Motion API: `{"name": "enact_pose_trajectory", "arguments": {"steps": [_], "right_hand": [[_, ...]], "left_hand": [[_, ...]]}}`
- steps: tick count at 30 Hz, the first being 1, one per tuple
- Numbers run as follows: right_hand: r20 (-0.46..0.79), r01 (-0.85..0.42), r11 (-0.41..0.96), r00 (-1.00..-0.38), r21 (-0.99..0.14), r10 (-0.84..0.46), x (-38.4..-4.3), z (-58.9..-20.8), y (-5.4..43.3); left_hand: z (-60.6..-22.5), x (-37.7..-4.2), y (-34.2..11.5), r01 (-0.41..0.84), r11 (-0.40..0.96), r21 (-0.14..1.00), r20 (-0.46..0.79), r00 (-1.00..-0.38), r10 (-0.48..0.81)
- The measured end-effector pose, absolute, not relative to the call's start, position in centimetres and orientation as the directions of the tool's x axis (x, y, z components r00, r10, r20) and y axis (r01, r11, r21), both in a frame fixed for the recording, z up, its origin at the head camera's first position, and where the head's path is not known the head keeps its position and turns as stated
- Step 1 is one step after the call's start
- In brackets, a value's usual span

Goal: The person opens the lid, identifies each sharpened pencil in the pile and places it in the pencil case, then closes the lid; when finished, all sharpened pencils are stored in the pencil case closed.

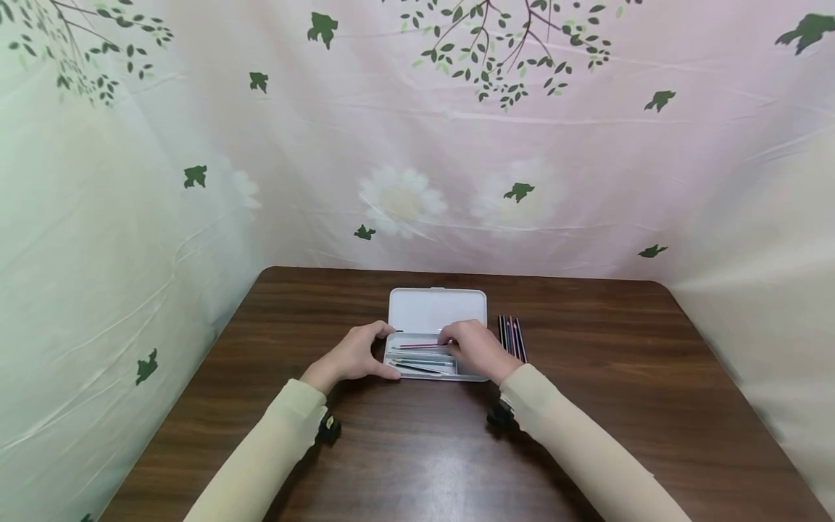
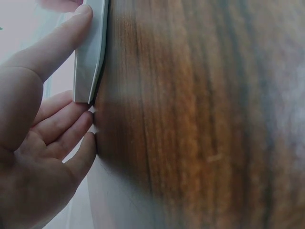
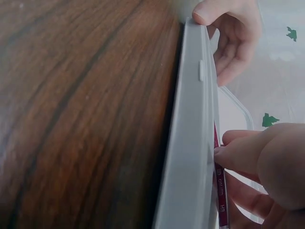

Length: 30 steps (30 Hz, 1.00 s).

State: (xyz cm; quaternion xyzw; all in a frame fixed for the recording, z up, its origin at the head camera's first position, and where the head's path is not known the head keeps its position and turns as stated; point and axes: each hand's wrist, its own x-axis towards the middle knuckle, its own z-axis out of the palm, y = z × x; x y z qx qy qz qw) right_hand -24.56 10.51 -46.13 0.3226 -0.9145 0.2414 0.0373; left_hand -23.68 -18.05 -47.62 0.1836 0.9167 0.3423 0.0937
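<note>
A white pencil case (image 1: 437, 308) lies on the table with its lid swung up at the back. My left hand (image 1: 352, 355) grips its left end, the thumb at the front edge and the fingers round toward the back. Over the right part of the tray, my right hand (image 1: 479, 348) pinches a dark red pencil (image 3: 221, 195) marked HB. That pencil lies lengthwise along the back of the tray. Several other pencils (image 1: 420, 368) are in the front part of the tray, pointing left and right.
Just right of the case, several dark pencils (image 1: 512, 338) lie side by side on the brown wooden table (image 1: 600, 406). A pale cloth (image 1: 313, 130) with leaves and flowers hangs behind and at both sides of the table.
</note>
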Motion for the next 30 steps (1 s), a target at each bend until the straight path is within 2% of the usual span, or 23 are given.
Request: {"name": "enact_pose_trajectory", "arguments": {"steps": [7,11,23,30], "right_hand": [[0.21,-0.598,0.682,-0.795,-0.421,-0.569,-24.7,-46.0,10.2],[0.242,-0.606,0.679,-0.792,-0.415,-0.56,-24.5,-45.5,11.0],[0.293,-0.598,0.681,-0.801,-0.422,-0.522,-23.2,-45.0,15.9],[0.264,-0.542,0.708,-0.84,-0.453,-0.474,-22.3,-45.9,19.3]], "left_hand": [[-47.6,-23.7,-18.0,0.268,0.698,0.664,-0.052,-0.915,0.401],[-47.5,-23.7,-17.9,0.27,0.699,0.663,-0.048,-0.915,0.4],[-47.4,-23.5,-17.9,0.252,0.707,0.661,-0.059,-0.922,0.384],[-47.2,-23.5,-17.9,0.265,0.701,0.662,-0.051,-0.917,0.395]]}}
